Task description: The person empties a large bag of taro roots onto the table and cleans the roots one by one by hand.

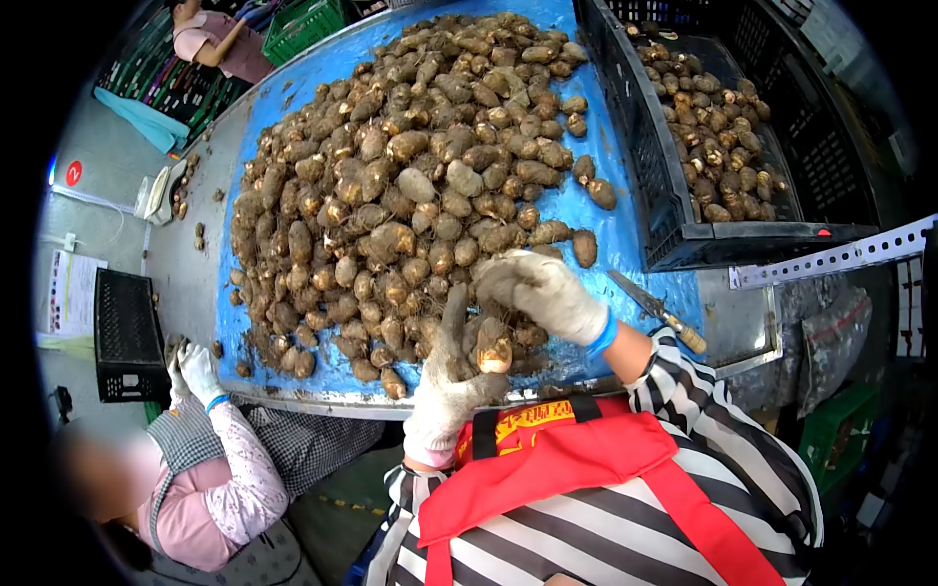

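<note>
My left hand, in a soiled white glove, is at the table's front edge. Its fingers point up along one side of a brown, hairy taro corm, and the thumb lies below the corm's pale cut end. Just above, my right hand, also gloved with a blue wrist band, reaches over the taro pile. Its dirty fingers stretch left in a slight curve, and I see nothing held in them. To its right a knife with a wooden handle lies on the blue sheet.
A black crate holding more taros stands at the right, beside a perforated metal bar. At the left, a co-worker's gloved hands are at the table edge near another black crate. Another person is at the far left.
</note>
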Demonstrator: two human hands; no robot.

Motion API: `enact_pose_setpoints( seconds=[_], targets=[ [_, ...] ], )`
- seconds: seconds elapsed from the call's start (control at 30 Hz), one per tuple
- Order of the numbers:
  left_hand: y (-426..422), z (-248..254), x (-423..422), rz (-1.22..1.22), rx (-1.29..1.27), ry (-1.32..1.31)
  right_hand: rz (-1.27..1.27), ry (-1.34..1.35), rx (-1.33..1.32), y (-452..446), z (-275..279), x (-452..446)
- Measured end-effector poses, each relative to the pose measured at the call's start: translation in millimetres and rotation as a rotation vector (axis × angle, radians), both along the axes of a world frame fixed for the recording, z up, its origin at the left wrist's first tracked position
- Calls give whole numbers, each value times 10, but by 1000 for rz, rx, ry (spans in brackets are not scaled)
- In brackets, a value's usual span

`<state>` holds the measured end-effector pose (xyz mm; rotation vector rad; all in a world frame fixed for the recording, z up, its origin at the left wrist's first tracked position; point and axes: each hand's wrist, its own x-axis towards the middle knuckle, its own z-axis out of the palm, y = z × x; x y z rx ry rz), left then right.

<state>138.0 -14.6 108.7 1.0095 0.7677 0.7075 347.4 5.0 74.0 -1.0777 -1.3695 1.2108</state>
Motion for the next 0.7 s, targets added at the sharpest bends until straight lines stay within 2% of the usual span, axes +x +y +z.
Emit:
enact_pose_setpoints(
  seconds=[0.03,0.1,0.13,0.2,0.23,0.3,0.4,0.5,0.57,0.6,0.63,0.67,0.7],
  targets=[
    [-20,-16,-12,-9,-10,-40,110,322,-140,-37,-9,39],
    [-1,0,4,-18,25,11,280,118,119,-12,125,159],
    [8,7,12,-30,44,37,344,72,71,-41,216,155],
    [15,4,19,-48,-137,-202,464,-23,-28,-144,348,111],
    [14,-1,18,-54,-228,-322,448,69,-68,-194,224,63],
    [3,44,-9,-55,-236,-276,414,265,-361,-283,256,0],
    [9,110,-69,-87,-189,-185,388,253,-423,-281,358,-40],
    [1,263,-43,-140,-164,-34,348,-103,-130,-195,437,-39],
    [6,283,8,-202,-112,88,291,-218,-142,-157,360,-118],
    [-33,196,27,-193,116,281,273,-289,-177,-121,323,-145],
    [-64,131,46,-139,92,238,255,-358,-217,-104,257,-171],
    [-82,77,65,-82,71,195,196,-415,-50,-63,76,-201],
    [-83,54,91,-25,52,151,182,-363,-74,-31,96,-194]
  ],
)
